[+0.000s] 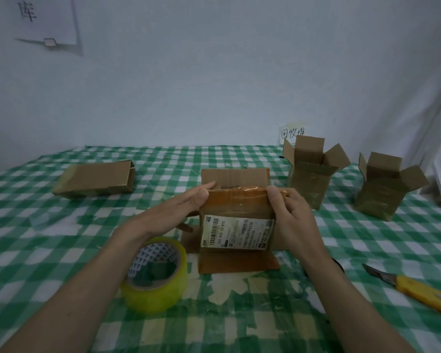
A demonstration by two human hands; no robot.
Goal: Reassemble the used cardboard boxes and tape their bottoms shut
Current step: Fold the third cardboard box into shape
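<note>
A used cardboard box [237,207] with a white shipping label stands upside down at the table's middle, its flaps spread on the cloth. My left hand [186,200] presses straight fingers against its upper left edge. My right hand [288,207] curls round the upper right corner, thumb on the shiny taped top. The far flap stands upright behind. A roll of yellowish clear tape [155,276] lies by my left forearm. A yellow utility knife [415,289] lies at the right.
Two assembled boxes [313,174] [385,189] stand open-topped at the back right. A flattened box [97,180] lies at the back left. The table wears a green checked cloth [61,238]. A white wall with paper notes [292,133] rises behind.
</note>
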